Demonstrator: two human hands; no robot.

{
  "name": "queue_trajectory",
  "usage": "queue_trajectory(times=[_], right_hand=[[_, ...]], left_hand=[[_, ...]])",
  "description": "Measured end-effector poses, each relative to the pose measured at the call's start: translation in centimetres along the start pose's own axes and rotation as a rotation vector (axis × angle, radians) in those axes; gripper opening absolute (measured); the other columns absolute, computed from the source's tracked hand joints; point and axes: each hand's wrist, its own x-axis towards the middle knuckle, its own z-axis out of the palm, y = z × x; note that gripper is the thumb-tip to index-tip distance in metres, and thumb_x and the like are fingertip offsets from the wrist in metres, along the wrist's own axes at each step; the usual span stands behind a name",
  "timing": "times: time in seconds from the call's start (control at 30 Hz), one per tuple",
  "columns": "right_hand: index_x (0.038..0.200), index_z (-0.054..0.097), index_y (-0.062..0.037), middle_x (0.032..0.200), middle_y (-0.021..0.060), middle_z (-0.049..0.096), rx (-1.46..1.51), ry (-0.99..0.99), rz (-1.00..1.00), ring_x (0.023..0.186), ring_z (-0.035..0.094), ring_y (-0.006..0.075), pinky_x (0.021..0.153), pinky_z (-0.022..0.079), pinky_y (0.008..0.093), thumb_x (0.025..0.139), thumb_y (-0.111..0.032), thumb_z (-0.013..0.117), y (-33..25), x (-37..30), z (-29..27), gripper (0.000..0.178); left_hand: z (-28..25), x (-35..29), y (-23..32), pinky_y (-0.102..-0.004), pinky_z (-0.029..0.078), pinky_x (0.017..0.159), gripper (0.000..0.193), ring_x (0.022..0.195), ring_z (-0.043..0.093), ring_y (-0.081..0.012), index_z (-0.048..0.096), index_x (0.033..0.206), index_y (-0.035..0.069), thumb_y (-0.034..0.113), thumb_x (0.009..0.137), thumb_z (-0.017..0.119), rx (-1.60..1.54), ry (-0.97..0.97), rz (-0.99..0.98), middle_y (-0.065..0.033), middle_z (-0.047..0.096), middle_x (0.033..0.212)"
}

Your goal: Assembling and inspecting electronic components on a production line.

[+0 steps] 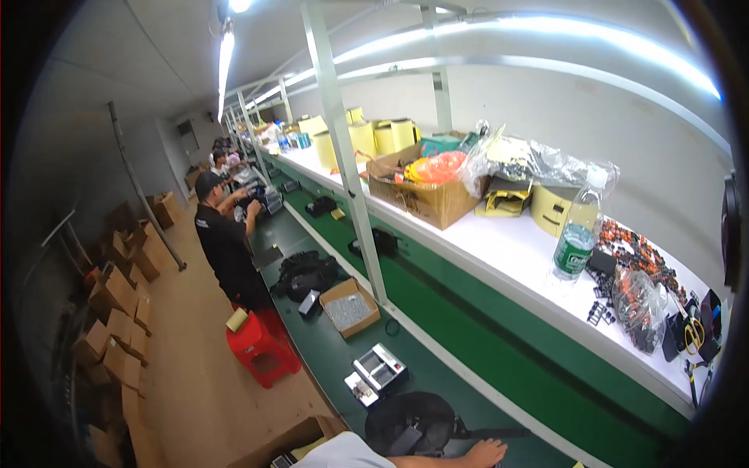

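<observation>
Reader: Which hand is shown, and how does its grip stand?

Worker: My bare hand point(485, 452), judged from the arm's line to be the left, lies at 5 o'clock, back uppermost, partly cut by the lower edge. Whether its fingers are clamped on anything or merely resting, I cannot tell. My right hand lies outside the view.

Reader: Where is the object nearest it?

Worker: The rounded black bag point(398, 409) lies on the dark green bench point(437, 382), at 10 o'clock from my hand. Its flat black strap point(495, 432) runs just beyond my fingers, at 12 o'clock; contact is uncertain. A small dark case point(406, 441) rests against the bag.

Reader: What appears done?

Worker: The grey open-topped machine point(381, 366) is set down at 11 o'clock from the bag, apart from my hand. A silver assembly point(361, 388) sits at its 8 o'clock side.

Reader: And what is left?

Worker: The machine's opening is uncovered, and the shallow cardboard tray point(363, 325), at 11 o'clock from it, is filled with small greyish pieces point(346, 309). I judge the work unfinished; how much remains, I cannot tell.
</observation>
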Motion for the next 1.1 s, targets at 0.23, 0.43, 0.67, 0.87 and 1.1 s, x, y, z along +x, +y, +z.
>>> queue_trajectory(times=[0.23, 0.43, 0.67, 0.87, 1.1], right_hand=[[0.086, 0.065, 0.0032, 0.084, 0.0263, 0.064, 0.17, 0.111, -0.101, 0.078, 0.06, 0.0443, 0.072, 0.048, 0.0505, 0.095, -0.027, 0.047, -5.8, -1.4, -7.3, 0.036], [0.089, 0.065, 0.0052, 0.09, 0.027, 0.064, 0.184, -0.09, -0.012, 0.08, 0.06, 0.0445, 0.071, 0.048, 0.0505, 0.096, -0.027, 0.046, -4.2, 0.3, -5.1, 0.038], [0.085, 0.065, 0.0075, 0.085, 0.0286, 0.064, 0.146, -0.061, -0.085, 0.081, 0.058, 0.0481, 0.081, 0.046, 0.0532, 0.097, -0.021, 0.044, -4.9, 1.0, -5.0, 0.038], [0.089, 0.067, 0.0045, 0.09, 0.0307, 0.065, 0.109, -0.032, -0.158, 0.089, 0.06, 0.0461, 0.087, 0.047, 0.0506, 0.095, -0.022, 0.046, -3.9, -1.3, -5.2, 0.034], [0.117, 0.06, 0.0037, 0.117, 0.0311, 0.06, 0.028, -0.071, -0.315, 0.105, 0.056, 0.0477, 0.09, 0.045, 0.0534, 0.094, -0.029, 0.05, -7.4, -2.0, -8.8, 0.041]], left_hand=[[2.8, -1.4, -1.0, -0.0488, 0.047, 0.069, 0.023, 0.078, 0.057, -0.0373, 0.064, 0.082, 0.003, 0.023, 0.085, 0.053, -0.065, 0.014, -0.128, -0.0197, 0.061, 0.084], [0.9, 0.5, 0.9, -0.0512, 0.046, 0.078, 0.025, 0.085, 0.057, -0.0401, 0.062, 0.095, 0.0, 0.02, 0.089, 0.049, -0.121, -0.127, -0.232, -0.0223, 0.061, 0.089], [-0.1, 1.1, -0.7, -0.0451, 0.048, 0.066, 0.022, 0.082, 0.057, -0.0337, 0.063, 0.092, 0.001, 0.02, 0.089, 0.052, 0.124, -0.143, 0.001, -0.0173, 0.057, 0.091], [1.4, -1.4, -0.5, -0.0427, 0.045, 0.064, 0.021, 0.077, 0.057, -0.032, 0.064, 0.086, 0.003, 0.022, 0.082, 0.054, 0.112, -0.01, 0.052, -0.0178, 0.059, 0.089], [-1.4, -0.1, 0.5, -0.0386, 0.051, 0.064, 0.021, 0.08, 0.058, -0.0283, 0.061, 0.08, 0.001, 0.019, 0.09, 0.055, 0.275, 0.058, 0.013, -0.0133, 0.055, 0.081]])
